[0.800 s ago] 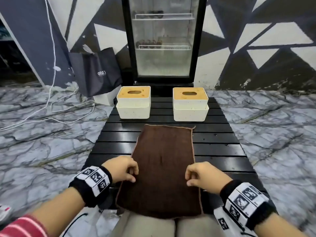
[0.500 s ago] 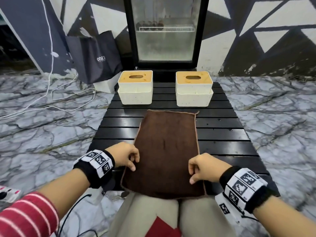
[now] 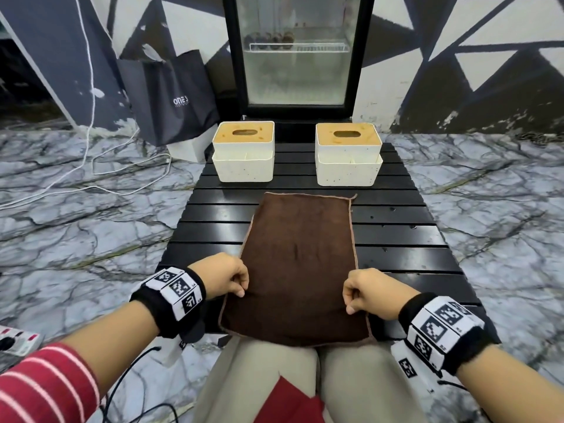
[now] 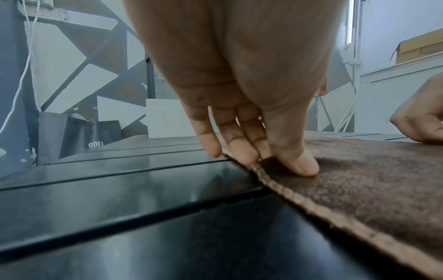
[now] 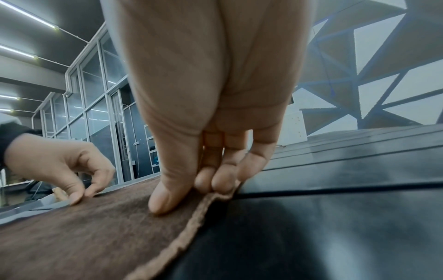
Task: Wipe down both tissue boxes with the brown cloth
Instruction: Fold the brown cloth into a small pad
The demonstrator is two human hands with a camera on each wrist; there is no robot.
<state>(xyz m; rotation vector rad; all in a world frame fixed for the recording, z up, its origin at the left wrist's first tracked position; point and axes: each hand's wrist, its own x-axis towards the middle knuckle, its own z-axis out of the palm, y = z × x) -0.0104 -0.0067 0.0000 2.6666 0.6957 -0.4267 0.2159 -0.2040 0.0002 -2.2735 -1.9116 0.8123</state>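
Observation:
The brown cloth [image 3: 297, 264] lies flat along the middle of the black slatted table [image 3: 396, 236], its near end hanging over my lap. My left hand [image 3: 238, 283] pinches the cloth's left hem [image 4: 263, 166], thumb on top and fingers curled under. At the right hem [image 5: 203, 197], my right hand [image 3: 351, 297] pinches the same way. Two cream tissue boxes with tan slotted lids stand at the table's far end: the left box [image 3: 243, 155] and the right box [image 3: 348, 158], both well beyond the cloth.
A glass-door fridge [image 3: 294, 53] stands behind the table. A dark paper bag [image 3: 171, 96] leans against the wall at the far left, and white cables [image 3: 91, 178] trail over the marble floor. A remote-like device [image 3: 15, 343] lies at the left edge.
The head view has tilted downward, so the table and boxes sit higher in frame. Both hands stay at the cloth's side hems, with thumbs now pressed onto the cloth.

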